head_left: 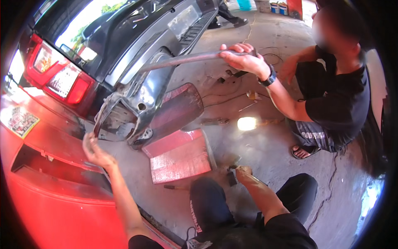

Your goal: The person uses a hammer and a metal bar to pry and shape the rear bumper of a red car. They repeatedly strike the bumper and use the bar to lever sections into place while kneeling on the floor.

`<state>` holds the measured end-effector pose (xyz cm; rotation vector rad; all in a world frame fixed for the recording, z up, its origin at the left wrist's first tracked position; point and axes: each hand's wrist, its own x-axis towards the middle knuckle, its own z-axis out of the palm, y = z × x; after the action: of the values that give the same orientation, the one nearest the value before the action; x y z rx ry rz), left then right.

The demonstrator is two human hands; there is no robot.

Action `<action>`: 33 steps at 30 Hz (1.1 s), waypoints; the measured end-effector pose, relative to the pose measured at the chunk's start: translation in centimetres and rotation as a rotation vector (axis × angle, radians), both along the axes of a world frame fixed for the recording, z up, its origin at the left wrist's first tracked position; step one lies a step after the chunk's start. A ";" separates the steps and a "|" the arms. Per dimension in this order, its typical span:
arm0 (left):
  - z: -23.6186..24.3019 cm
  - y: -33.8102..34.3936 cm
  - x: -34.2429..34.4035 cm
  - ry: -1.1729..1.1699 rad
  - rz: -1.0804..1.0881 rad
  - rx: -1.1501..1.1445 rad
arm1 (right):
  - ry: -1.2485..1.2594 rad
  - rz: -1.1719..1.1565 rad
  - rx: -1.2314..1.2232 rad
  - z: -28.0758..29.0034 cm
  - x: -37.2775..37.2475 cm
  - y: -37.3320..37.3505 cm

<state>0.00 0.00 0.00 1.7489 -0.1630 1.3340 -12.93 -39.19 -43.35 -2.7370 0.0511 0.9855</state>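
Knees [207, 203], 2 of them in dark cloth, rise at the lower edge. Between them the right hand [244, 171] is curled closed around a tool [231, 179], dark and too small to make out, low over the floor [269, 159]. Off to the left, the left hand [99, 155] is raised beside the lower edge of the bumper end [145, 93], its fingers loosely bent and blurred; whether they touch or grip that edge, I cannot tell. The bumper end sits below and to the right of the tail light [62, 74], with a wide opening facing the left hand.

A co-worker [344, 95] squats at the right, 1 hand [246, 62] wrapped around the end of a bar [182, 61], which slants across to the bumper end. Below that, a red panel [182, 159] lies on the floor, a stick [178, 187] near its lower edge. Red bodywork [54, 207] fills the lower left, bearing a sticker [20, 121].
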 end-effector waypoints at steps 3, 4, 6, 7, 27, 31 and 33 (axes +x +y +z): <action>0.2 4.4 2.1 -0.045 0.164 -0.223 | -0.053 0.023 -0.046 0.4 0.6 -3.3; 0.4 7.2 4.3 -0.024 0.141 -0.272 | -0.053 0.013 -0.027 0.8 0.6 -3.0; 1.1 10.3 6.8 0.071 0.105 -0.363 | -0.034 0.003 0.037 1.5 -0.4 -0.8; 1.6 11.2 8.3 0.118 0.085 -0.436 | -0.037 0.000 0.055 1.9 -0.1 -0.6; -2.1 5.4 9.8 -0.305 0.000 -0.512 | -0.215 0.113 0.070 0.2 -1.4 -3.6; -1.2 5.7 10.4 -0.313 0.014 -0.488 | -0.281 0.066 0.155 -0.9 -1.9 -4.3; -1.5 5.4 9.9 -0.259 0.011 -0.495 | -0.247 0.026 0.156 -1.1 -2.2 -4.6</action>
<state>9.94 5.41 -1.48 1.1648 0.0343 1.4586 -15.15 -43.74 -44.42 -2.6969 -0.0993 0.6217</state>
